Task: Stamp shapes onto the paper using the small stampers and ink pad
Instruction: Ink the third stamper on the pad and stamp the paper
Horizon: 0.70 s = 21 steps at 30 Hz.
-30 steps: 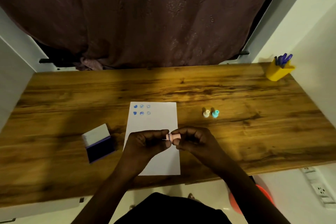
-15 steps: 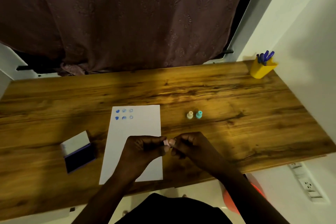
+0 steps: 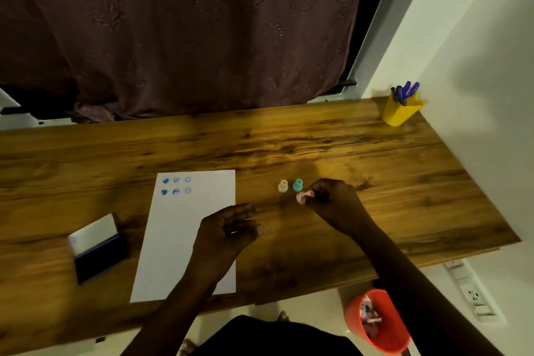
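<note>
Right hand [image 3: 332, 199] pinches pink stamper [image 3: 302, 196] beside teal stamper [image 3: 297, 185]; left hand [image 3: 228, 228] curled, grip contents unclear. Set upright, release gently.

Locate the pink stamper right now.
The pink stamper is in the right hand, low over the desk, beside the teal stamper.

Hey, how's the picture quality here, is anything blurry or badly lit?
Head view: dim, warm light with a brighter patch on the desk past the stampers; the right hand and its pink stamper are motion-smeared; the stamped marks on the paper look soft; wide-angle bending curves the desk edges.
</note>
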Available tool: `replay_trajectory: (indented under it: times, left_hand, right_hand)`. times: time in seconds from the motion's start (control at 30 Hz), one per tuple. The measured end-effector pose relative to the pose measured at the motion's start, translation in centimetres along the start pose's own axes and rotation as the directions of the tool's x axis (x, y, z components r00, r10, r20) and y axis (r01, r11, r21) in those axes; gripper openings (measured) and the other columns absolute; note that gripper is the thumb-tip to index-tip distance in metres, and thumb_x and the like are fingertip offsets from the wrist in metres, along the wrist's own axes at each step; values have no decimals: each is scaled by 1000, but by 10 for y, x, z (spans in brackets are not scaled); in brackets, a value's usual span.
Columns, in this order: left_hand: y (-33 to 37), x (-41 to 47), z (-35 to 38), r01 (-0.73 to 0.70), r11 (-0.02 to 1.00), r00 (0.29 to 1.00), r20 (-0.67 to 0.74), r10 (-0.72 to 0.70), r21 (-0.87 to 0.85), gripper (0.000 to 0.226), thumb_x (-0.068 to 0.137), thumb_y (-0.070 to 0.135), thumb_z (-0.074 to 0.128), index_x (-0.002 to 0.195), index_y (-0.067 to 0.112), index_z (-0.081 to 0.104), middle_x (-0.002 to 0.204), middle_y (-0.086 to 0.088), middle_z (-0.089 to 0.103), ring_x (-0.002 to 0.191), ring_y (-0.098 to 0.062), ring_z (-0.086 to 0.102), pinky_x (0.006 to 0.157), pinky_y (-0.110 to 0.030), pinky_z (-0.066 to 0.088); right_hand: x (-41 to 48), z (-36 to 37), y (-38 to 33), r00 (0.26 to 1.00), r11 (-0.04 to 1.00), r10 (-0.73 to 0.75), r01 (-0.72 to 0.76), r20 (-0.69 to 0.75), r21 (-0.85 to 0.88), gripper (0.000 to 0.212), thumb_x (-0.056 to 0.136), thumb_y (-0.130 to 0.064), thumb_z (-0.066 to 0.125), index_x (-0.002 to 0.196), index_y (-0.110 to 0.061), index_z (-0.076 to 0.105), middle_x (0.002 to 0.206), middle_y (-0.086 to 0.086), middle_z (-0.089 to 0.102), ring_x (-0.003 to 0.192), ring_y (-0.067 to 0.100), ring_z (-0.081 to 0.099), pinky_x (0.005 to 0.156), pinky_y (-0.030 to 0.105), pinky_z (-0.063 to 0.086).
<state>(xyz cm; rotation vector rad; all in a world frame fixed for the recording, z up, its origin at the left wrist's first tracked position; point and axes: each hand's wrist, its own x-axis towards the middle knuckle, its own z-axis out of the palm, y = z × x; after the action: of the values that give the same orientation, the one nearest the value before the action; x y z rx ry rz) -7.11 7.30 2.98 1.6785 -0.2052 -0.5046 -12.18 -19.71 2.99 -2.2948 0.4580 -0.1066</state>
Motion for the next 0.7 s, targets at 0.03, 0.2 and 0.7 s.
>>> replay_trajectory:
  times: [0.03,0.2,0.7]
  left_hand:
    - [0,-1,1,-3,1000,1000,-10,3,6,40,76,20,88,100,50,76,106,20,80,100,-2,76,79,-14,58]
    - [-6,-7,7,3,999,998,-56,-2,32,42,79,18,86,95,56,75,105,19,80,100,-2,75,86,-21,56]
    - [-13,-16,19,62,997,990,-127,-55,51,30,81,17,85,94,43,79,102,16,81,98,-2,76,89,-24,56]
  right_hand:
    - [7,-2,7,1000,997,-19,17,-24,-79,18,86,-38,76,86,-20,76,82,-4,76,75,11,71,66,34,58]
    - [39,-1,32,1000,965,-15,16,3,-263,17,93,-24,62,92,-11,72,93,8,76,85,26,71,72,41,58]
    - [63,5,45,994,906,18,32,112,-422,21,89,-21,66,108,-14,71,105,13,71,97,31,66,75,31,49]
